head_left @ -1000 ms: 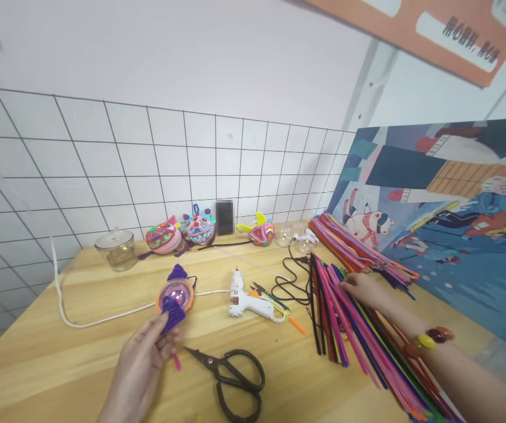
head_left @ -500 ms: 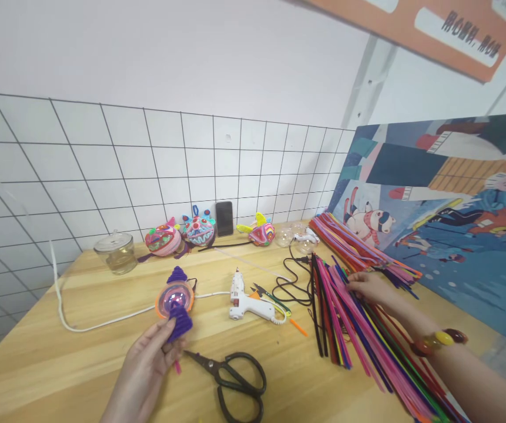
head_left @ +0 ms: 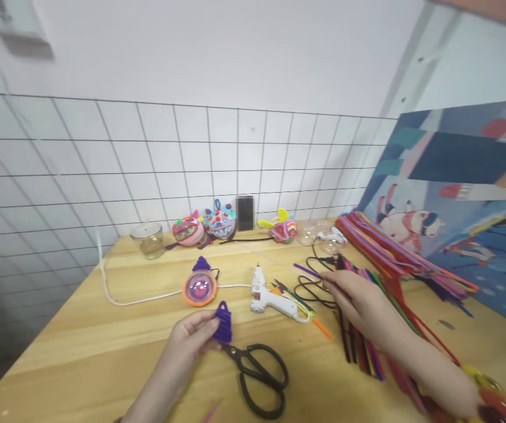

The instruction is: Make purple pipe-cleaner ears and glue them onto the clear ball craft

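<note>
Between the thumb and fingers of my left hand [head_left: 193,336] is a purple folded pipe-cleaner triangle [head_left: 223,324], held just above the black-handled scissors [head_left: 259,376]. My right hand [head_left: 354,296] pinches a single purple pipe cleaner [head_left: 308,271], whose free end points left. Under and beside that hand lies a bundle of coloured pipe cleaners [head_left: 369,352]. Behind my left hand, a clear dome with an orange rim [head_left: 200,288] rests on the table, and a second purple triangle [head_left: 201,264] touches its far edge.
A white glue gun [head_left: 274,299] lies mid-table, its cord [head_left: 314,282] looping near my right hand. Along the back stand a glass jar [head_left: 147,241], decorated fish-like balls [head_left: 220,223], a phone [head_left: 245,212] and clear spheres [head_left: 312,234]. More pipe cleaners [head_left: 394,252] lie at right.
My right hand has drawn a purple pipe cleaner out of the bundle and moved left. My left hand has brought the purple triangle away from the dome, toward the scissors. The view has turned left.
</note>
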